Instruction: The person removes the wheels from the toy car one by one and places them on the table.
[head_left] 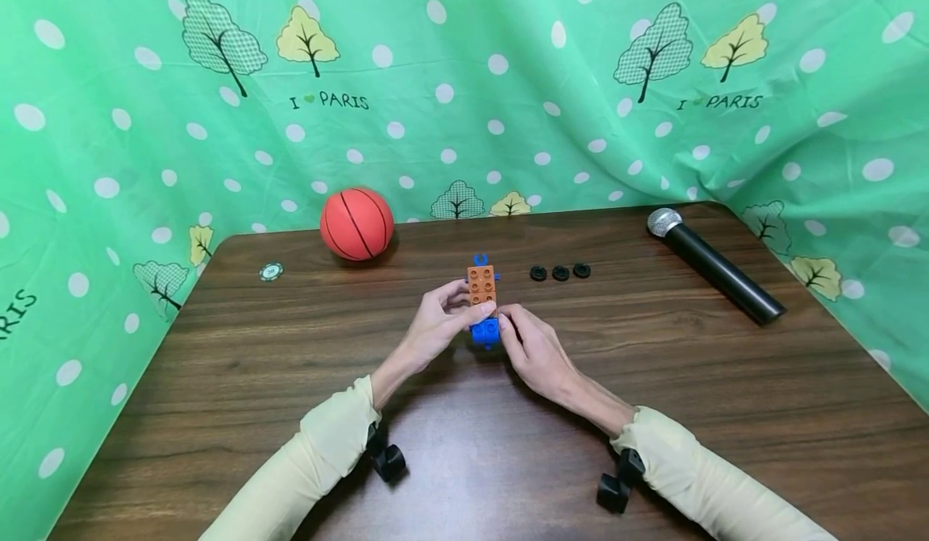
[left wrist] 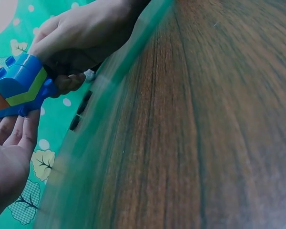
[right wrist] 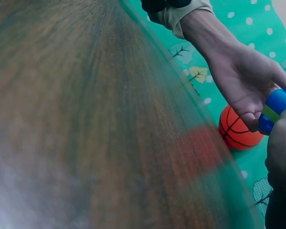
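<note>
Hidden parts first: the near end of the toy block assembly (head_left: 482, 303) is covered by both hands, so how its blue base sits against the table (head_left: 653, 412) cannot be told. Both wrist views are smeared; the wood grain and the green cloth run into streaks there. In the right wrist view only a blue-and-yellow corner of the assembly shows, cut off at the frame edge.

No containers in view.

The assembly sits at the middle of the table: orange studded block on top, blue piece below, a small blue clip at its far end. Left hand (head_left: 435, 327): fingers curled round the orange block, thumb on its near side. Right hand (head_left: 533, 347): fingertips pinching the blue piece from the right.

Open room: bare wood lies near the person and out to both side edges. Far side: basketball (head_left: 356, 223) near the back edge, a small round token (head_left: 271, 271) well left, three black rings (head_left: 560, 272) in a row just right of the assembly, a microphone (head_left: 714, 265) lying slantwise towards the right edge. The green dotted backdrop (head_left: 464, 81) closes in the back and the sides.
</note>
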Available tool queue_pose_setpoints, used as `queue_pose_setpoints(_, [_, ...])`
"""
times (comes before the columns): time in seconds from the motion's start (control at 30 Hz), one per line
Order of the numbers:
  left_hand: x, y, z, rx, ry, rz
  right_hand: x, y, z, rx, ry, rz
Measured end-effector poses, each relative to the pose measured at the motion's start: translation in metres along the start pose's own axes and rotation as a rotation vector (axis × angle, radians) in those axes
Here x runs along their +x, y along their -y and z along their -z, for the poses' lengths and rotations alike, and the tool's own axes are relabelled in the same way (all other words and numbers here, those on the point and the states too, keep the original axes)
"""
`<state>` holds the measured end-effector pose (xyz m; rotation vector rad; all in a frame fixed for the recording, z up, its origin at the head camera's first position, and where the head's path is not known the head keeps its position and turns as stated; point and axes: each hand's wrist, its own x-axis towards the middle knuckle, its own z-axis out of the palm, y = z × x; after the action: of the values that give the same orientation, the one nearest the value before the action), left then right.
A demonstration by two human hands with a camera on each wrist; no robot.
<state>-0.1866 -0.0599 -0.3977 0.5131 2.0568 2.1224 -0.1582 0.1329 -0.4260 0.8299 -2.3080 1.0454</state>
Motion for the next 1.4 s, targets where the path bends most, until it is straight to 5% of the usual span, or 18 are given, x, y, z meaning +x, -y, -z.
queue_pose_setpoints(0.3, [-0.0003,0.0027,0.0041,0.013,0.007,-0.003,0.0003,-0.0022,0.0014,0.061,0.04,-0.071])
queue_pose_setpoints(0.57, [-0.0009,0.0033,0.0035,0.031,0.002,-0.011,-0.0005,-0.0052,0.0014,0.057,0.021,0.019])
queue_pose_setpoints(0.97, [-0.0021,-0.0002,0.0009,0.037,0.026,-0.022,0.0011,-0.0017,0.0045,0.116,-0.011,-0.055])
queue_pose_setpoints(1.4, [-0.0022,0.0009,0.0004,0.001,0.026,0.001,0.0007,-0.0023,0.0046,0.106,-0.003,-0.009])
